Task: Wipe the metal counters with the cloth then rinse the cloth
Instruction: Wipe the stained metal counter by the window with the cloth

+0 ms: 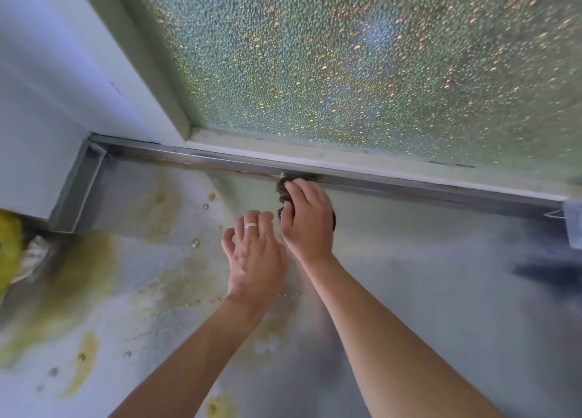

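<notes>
A dark brown cloth (282, 194), bunched up, lies against the raised back rim of the metal counter (441, 285). My right hand (307, 219) grips it, fingers curled over the wad, which is mostly hidden under the palm. My left hand (255, 254), with a silver ring, hovers just left of the right hand, fingers loosely bent and touching the cloth's near edge with the fingertips; it holds nothing that I can see. The counter surface is wet, with yellowish stains and droplets on the left.
A metal back rim (409, 183) runs along a frosted window (362, 65). A white wall (47, 102) closes the left corner. A yellow object (8, 250) sits at the far left edge. A small metal bracket (571, 225) stands at the right.
</notes>
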A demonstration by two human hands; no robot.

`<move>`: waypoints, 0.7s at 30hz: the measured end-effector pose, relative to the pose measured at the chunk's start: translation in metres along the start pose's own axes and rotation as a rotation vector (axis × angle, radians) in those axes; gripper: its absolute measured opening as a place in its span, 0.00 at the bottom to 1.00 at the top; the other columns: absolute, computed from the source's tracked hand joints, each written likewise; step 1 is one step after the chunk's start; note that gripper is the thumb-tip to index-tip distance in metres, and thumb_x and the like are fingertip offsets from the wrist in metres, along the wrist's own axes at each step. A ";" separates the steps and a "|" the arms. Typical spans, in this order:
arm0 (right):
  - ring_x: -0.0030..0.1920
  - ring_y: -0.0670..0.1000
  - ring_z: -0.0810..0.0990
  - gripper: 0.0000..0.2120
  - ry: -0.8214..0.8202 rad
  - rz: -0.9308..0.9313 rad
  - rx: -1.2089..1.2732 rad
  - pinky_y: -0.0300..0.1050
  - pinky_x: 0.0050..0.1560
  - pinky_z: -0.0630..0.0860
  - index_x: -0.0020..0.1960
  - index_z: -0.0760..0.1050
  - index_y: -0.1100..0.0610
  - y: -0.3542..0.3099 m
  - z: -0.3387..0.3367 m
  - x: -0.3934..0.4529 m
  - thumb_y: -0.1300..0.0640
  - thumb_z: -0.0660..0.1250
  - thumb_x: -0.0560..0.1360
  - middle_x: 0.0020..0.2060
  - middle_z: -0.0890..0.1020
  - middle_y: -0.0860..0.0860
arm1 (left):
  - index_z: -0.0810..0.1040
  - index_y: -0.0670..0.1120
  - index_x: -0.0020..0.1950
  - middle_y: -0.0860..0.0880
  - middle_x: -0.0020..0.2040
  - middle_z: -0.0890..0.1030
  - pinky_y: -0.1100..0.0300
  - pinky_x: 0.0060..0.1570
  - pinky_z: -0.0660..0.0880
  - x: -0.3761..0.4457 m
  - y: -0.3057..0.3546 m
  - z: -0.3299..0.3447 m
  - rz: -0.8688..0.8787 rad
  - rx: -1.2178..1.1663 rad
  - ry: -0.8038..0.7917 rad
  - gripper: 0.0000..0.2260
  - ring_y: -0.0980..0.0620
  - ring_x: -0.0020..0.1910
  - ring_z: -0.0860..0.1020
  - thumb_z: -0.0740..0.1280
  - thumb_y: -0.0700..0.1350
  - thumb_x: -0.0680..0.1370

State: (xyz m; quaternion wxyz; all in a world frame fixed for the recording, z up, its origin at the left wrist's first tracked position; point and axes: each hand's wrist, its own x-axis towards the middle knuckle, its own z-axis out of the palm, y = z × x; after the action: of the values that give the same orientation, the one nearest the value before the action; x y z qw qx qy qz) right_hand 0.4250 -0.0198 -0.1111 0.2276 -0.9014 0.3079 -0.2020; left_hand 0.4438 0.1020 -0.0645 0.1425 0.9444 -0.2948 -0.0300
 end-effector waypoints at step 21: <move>0.52 0.54 0.76 0.13 -0.108 0.248 -0.092 0.50 0.52 0.76 0.56 0.76 0.55 0.003 -0.064 -0.056 0.47 0.65 0.79 0.49 0.79 0.50 | 0.77 0.53 0.60 0.53 0.54 0.80 0.53 0.61 0.60 0.026 0.000 -0.017 0.187 0.075 -0.233 0.15 0.48 0.58 0.75 0.65 0.39 0.76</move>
State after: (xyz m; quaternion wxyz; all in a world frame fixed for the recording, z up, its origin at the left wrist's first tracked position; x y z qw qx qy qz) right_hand 0.3508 -0.0038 -0.0728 0.2257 -0.8754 0.4133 -0.1090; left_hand 0.4675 0.0922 -0.0476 0.0741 0.9075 -0.3971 -0.1150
